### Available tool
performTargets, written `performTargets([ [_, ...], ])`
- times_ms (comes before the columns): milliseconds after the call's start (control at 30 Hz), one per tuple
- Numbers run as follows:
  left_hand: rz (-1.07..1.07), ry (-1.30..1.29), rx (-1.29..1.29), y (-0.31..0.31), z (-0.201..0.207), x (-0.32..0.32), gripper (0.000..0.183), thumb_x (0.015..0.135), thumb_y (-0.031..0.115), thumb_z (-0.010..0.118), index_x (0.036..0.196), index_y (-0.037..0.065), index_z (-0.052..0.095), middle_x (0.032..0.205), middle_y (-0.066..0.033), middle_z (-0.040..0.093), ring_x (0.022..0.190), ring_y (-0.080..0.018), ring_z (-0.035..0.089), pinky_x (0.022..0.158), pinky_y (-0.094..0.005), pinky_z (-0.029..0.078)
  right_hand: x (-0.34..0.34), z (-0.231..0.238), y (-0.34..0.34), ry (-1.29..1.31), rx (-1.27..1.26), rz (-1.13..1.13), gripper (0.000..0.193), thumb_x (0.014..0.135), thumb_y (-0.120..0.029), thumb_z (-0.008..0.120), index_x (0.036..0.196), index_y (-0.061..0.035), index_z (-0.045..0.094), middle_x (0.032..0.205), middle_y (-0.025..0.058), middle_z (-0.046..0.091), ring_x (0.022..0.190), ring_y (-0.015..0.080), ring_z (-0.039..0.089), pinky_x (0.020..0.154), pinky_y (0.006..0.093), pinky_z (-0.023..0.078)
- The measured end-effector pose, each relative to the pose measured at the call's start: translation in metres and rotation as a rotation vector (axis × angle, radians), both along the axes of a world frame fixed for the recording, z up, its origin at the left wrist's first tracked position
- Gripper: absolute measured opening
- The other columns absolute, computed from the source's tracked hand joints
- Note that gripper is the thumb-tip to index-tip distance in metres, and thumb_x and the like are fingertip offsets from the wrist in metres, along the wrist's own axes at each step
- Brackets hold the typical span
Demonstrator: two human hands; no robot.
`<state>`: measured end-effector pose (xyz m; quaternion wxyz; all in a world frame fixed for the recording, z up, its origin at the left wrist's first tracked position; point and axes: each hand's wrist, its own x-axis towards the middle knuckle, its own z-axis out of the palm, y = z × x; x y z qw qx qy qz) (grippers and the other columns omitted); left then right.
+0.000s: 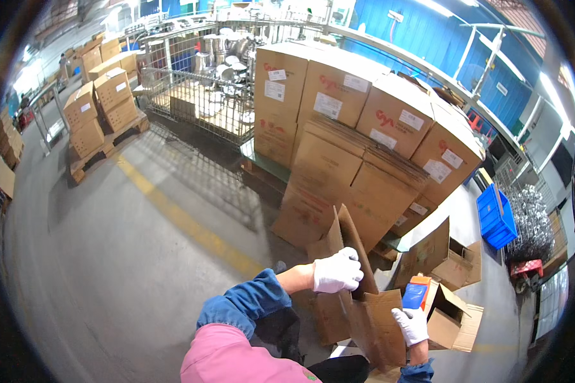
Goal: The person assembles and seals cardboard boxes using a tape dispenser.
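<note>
The left hand, in a white knit glove, sits at 5 o'clock, its fingers curled over the raw upright edge of an open cardboard box; it is grasping that thin brown panel. The right hand, gloved alike, lies between 4 and 5 o'clock, closed around a smooth, blocky orange-and-blue object that juts up past the fingers. The box itself stands at 5 o'clock between the two hands, tilted, its flaps splayed and its corrugated walls matte. At the 6 o'clock edge, a soft pink garment meets a wrinkled blue denim sleeve

At 4 o'clock, just beyond the right hand, smaller cartons gape with flaps folded out. Close to the centre, toward 3 o'clock, flattened cardboard sheets lean in a layered bundle against tall, square-edged cartons at 1 o'clock, which bear white paper labels. A ribbed blue plastic crate sits at 3 o'clock, beside a bristling heap of shiny metal pieces. Between 10 and 11 o'clock, a wire mesh cage holds rounded, gleaming metalware; at 10 o'clock, more cartons stand on a rough wooden pallet
</note>
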<state>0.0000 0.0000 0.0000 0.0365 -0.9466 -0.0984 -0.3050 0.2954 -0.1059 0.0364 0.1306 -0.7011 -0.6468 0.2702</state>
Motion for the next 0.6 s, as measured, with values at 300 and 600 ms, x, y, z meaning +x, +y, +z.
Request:
performTargets([
  [300,-0.029,0.01,-0.232,-0.034,0.021,-0.02,0.009,0.059,0.024,0.062,0.064,0.018,0.061,0.069,-0.0004,0.052,0.075,-0.0225,0.052,0.078,-0.0381,0.037,0.039,-0.023,-0.043,0.027,-0.195,-0.14,0.039,0.073,-0.036,0.07,0.099,-0.008,0.066,0.091,0.0103,0.068,0.084,0.0237,0.066,0.073,0.0328,0.05],
  [600,0.721,-0.027,-0.461,-0.019,0.067,-0.015,0.052,0.074,0.01,0.066,0.122,0.015,0.048,0.109,-0.0121,0.048,0.092,-0.0327,0.056,0.077,-0.0385,0.05,0.019,0.006,-0.035,0.147,0.079,0.073,0.03,0.077,-0.028,0.068,0.098,-0.0077,0.065,0.092,0.0135,0.066,0.087,0.0301,0.062,0.074,0.036,0.048],
])
